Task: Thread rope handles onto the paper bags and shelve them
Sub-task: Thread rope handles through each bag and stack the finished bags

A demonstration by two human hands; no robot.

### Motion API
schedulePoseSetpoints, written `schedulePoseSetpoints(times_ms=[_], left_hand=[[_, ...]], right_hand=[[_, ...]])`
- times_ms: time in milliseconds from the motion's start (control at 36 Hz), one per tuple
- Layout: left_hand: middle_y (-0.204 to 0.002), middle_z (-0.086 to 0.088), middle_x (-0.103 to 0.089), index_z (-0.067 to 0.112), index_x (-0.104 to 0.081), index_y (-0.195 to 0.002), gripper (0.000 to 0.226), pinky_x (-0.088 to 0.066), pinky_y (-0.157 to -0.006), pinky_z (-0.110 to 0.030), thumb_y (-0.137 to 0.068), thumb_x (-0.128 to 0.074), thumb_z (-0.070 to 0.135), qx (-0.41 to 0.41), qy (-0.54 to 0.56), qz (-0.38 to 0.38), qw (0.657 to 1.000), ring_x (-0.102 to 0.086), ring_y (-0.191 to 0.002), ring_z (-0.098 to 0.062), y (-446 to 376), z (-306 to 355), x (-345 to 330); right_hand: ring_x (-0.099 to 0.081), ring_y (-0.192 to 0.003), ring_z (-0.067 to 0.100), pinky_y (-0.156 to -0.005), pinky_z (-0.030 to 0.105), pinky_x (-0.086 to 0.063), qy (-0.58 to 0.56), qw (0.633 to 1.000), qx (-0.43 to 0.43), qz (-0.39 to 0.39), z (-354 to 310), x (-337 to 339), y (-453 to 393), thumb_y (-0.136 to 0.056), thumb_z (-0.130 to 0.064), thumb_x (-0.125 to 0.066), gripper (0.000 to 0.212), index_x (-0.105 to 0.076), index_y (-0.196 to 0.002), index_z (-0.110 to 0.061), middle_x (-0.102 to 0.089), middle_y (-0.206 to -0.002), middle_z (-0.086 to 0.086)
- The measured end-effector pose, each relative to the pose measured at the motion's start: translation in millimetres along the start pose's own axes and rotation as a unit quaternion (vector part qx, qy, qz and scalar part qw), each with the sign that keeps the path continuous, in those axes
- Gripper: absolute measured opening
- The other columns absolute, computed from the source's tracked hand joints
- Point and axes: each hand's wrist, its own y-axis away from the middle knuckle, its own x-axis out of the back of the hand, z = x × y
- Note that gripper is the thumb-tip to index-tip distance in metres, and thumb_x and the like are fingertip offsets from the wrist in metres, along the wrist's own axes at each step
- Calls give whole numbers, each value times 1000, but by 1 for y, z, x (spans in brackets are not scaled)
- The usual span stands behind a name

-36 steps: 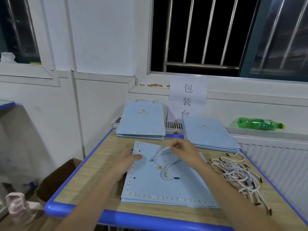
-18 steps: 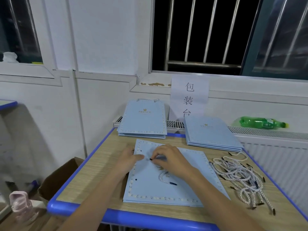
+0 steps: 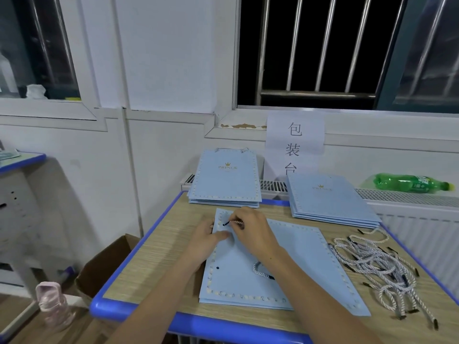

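Threading step — I'm feeding the dark tip of a white twisted rope handle [image 3: 234,222] toward the far punched hole in the flat light-blue paper bag [image 3: 285,259] lying on the wooden tabletop with the blue rim [image 3: 154,254]. My right hand [image 3: 250,229] pinches the rope just behind its tip, fingers curled around it. My left hand [image 3: 206,238] lies on the bag's left edge, thumb pressed onto the paper beside the hole; its other fingers look hidden at the bag's edge, so how far it's closed I cannot tell. The rope's other end lies loose on the bag near my right forearm. The tip looks right at the hole, not clearly through yet.

Next, as I judge it: push the tip through, pull it from inside, then do the near hole [image 3: 217,268].

More loose white rope handles [image 3: 377,266] are heaped on the right — two stacks of light-blue bags [image 3: 226,180] sit at the far edge.
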Motion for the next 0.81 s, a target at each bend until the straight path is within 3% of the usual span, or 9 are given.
schedulePoseSetpoints(times_ms=[222,361,500,611,722,806], left_hand=[[-86,-15,-67,13,-65,-86,16,-49,-72,-36,-83,-59,-2,2,-16,2,1000,-64,-80,-27,-2,-2,1],[-84,-12,-67,18,-64,-81,10,-48,-75,-40,-75,-66,10,13,-13,16,1000,-64,-80,-25,-4,-3,0],[-83,-8,-70,20,-67,-84,18,-51,-74,-37,-80,-64,3,19,-8,12,1000,-68,-79,-22,-5,-5,2],[-84,-11,-69,14,-66,-86,12,-50,-76,-41,-76,-65,8,23,-1,13,1000,-66,-82,-26,-7,-8,2],[-87,-16,-67,6,-63,-91,26,-48,-78,-45,-66,-65,16,25,-5,14,1000,-64,-83,-30,-6,-7,3],[-80,-9,-68,15,-66,-84,11,-49,-73,-40,-79,-61,5,28,-1,19,999,-65,-78,-25,-6,-7,3]], right_hand=[[-59,-85,24,-75,35,-47,27,999,14,-25,-7,-1,-4,-88,0,-51,16,-66,-94,-1,-63,-99,9],[-58,-88,24,-75,32,-46,31,998,23,-39,-9,0,-3,-87,2,-51,17,-66,-94,-1,-63,-101,8],[-59,-87,22,-74,28,-46,9,999,26,-36,-5,2,0,-85,3,-53,15,-67,-91,0,-65,-96,8],[-58,-86,24,-73,34,-46,24,998,44,-38,-5,-1,1,-85,2,-52,15,-66,-87,1,-64,-93,10],[-55,-84,24,-68,30,-41,24,997,55,-49,-7,-4,-1,-85,3,-51,14,-64,-84,1,-62,-91,11],[-56,-87,18,-73,21,-41,-14,999,31,-37,-5,-6,1,-88,0,-53,16,-69,-91,-1,-61,-97,4]])
